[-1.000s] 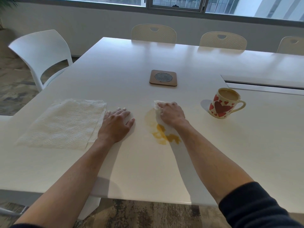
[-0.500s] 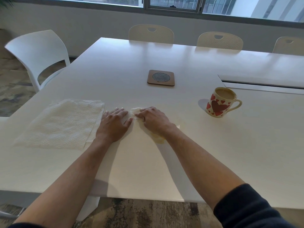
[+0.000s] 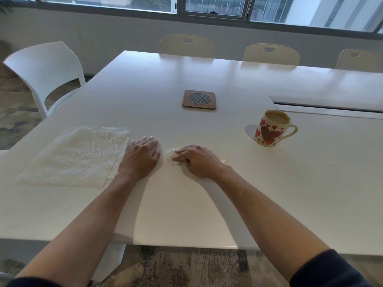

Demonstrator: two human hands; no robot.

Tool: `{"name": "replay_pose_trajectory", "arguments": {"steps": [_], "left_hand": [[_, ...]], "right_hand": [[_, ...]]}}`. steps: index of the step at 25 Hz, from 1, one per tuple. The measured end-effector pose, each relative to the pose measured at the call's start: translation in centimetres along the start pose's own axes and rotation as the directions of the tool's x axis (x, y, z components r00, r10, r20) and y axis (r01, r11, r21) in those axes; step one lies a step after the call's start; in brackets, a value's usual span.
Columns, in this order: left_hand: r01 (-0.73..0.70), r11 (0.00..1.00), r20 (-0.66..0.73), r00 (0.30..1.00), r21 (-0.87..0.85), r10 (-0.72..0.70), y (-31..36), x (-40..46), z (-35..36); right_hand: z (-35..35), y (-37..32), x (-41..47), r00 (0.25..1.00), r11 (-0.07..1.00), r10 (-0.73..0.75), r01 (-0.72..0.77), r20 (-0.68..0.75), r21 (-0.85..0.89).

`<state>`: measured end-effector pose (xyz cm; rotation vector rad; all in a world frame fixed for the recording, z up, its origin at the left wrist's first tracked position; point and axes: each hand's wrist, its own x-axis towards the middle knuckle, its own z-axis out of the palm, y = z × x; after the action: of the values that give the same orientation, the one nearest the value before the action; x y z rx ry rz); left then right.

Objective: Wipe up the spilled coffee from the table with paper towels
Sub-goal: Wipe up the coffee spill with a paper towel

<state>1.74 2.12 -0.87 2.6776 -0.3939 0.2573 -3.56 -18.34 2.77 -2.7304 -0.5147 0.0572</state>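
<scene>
A crumpled paper towel is gripped under the curled fingers of the right hand and pressed onto the white counter – a small wet glint is seen just right of the wrist. The left hand is laid flat, fingers straight, nothing held, w/ its edge touching the stack of clean towels. A heart-print mug w/ coffee is set well to the right; a brown coaster is seen further back.

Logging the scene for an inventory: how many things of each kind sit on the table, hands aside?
Paper towels: 2, the flat stack and the crumpled wad under the right hand
Mugs: 1
Coasters: 1
Total: 4
</scene>
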Motion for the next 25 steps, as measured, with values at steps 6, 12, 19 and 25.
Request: {"name": "replay_pose_trajectory", "arguments": {"steps": [6, 12, 19, 25], "left_hand": [[-0.004, 1.0, 0.012, 1.0, 0.013, 0.004, 0.0, -0.1, 0.0], [-0.016, 1.0, 0.02, 1.0, 0.025, 0.015, -0.1, 0.0, 0.1], [-0.021, 0.999, 0.027, 0.999, 0.045, 0.019, 0.0, -0.1, 0.1], [-0.013, 0.999, 0.029, 1.0, 0.033, 0.012, 0.2, -0.2, 0.1]], "right_hand": [[-0.9, 0.8, -2.5, 0.999, 0.999, 0.041, -0.041, -0.021, 0.027], [-3.2, 3.5, -4.1, 0.97, 0.975, 0.205, -0.19, -0.128, 0.119], [-3.3, 6.9, -7.0, 0.885, 0.903, 0.426, -0.428, -0.187, 0.03], [-2.4, 5.3, -6.2, 0.868, 0.881, 0.442, -0.467, -0.224, -0.071]]}}
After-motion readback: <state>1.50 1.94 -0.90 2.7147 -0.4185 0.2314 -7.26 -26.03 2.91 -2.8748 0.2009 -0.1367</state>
